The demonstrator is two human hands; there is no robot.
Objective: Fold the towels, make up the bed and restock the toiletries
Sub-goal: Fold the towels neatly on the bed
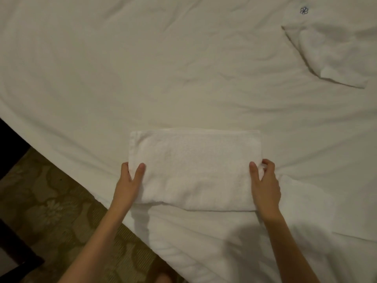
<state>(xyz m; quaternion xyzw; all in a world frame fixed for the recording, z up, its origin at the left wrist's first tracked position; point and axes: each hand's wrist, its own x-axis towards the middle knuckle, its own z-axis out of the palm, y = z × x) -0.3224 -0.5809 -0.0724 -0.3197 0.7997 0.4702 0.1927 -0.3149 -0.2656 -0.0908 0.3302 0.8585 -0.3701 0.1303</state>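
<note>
A white towel (pixel 193 168) folded into a thick rectangle lies near the front edge of the bed (pixel 122 68). My left hand (pixel 130 178) grips its left end, thumb on top and fingers tucked under the edge. At the right end my right hand (pixel 265 180) grips the same way, thumb on top, fingers curled round the side. A larger white towel (pixel 224 242) lies spread beneath it and hangs over the bed's edge.
A loosely folded white cloth (pixel 334 50) with a small blue flower mark lies at the back right of the wrinkled sheet. Patterned carpet (pixel 51 205) shows at the lower left. Dark furniture (pixel 12 250) stands at the left edge.
</note>
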